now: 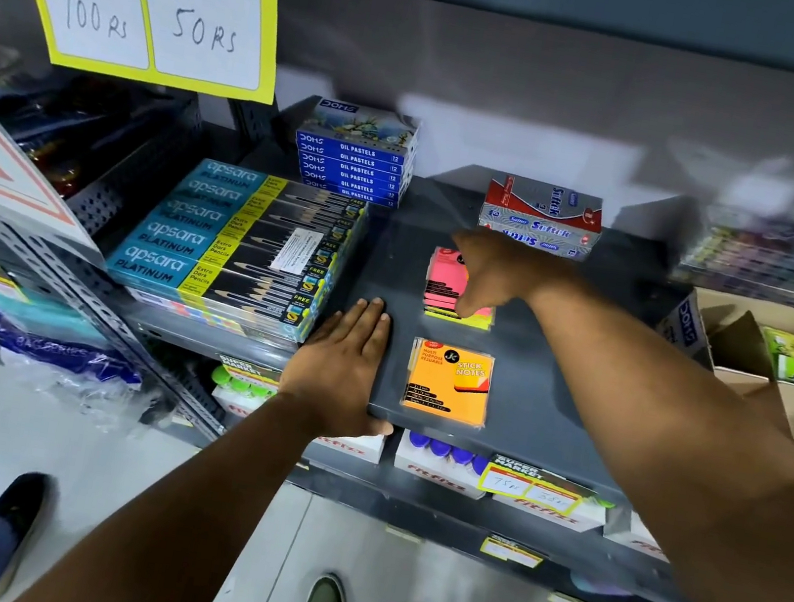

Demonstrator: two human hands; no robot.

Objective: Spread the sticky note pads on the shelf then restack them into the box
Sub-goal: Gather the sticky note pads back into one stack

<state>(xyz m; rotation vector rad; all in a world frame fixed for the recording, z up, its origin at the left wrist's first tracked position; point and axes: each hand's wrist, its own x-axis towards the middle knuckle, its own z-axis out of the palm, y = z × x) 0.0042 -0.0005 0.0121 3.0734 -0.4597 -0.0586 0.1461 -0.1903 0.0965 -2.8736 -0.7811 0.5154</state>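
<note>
While the left hand (345, 370) lies flat on the front edge of the grey shelf (538, 417), fingers straight and together and holding nothing, the right hand (485, 273) reaches further back and comes down on a small stack of sticky note pads (444, 282). The top pad of that stack is pink, with yellow showing beneath it; the thumb presses against the stack's near edge, but the other fingers are hidden behind the hand, so it is not clear whether they are gripping it. An orange pad (448, 382) in a clear wrapper, printed "Stick Notes", lies flat near the shelf's front edge, apart from the stack and just right of the left hand. Apsara pencil boxes (237, 244) sit left of the hands, blue oil pastel boxes (354, 164) behind them, and pen boxes (541, 217) just behind the right hand. An open cardboard box (760, 358) stands at the far right.
</note>
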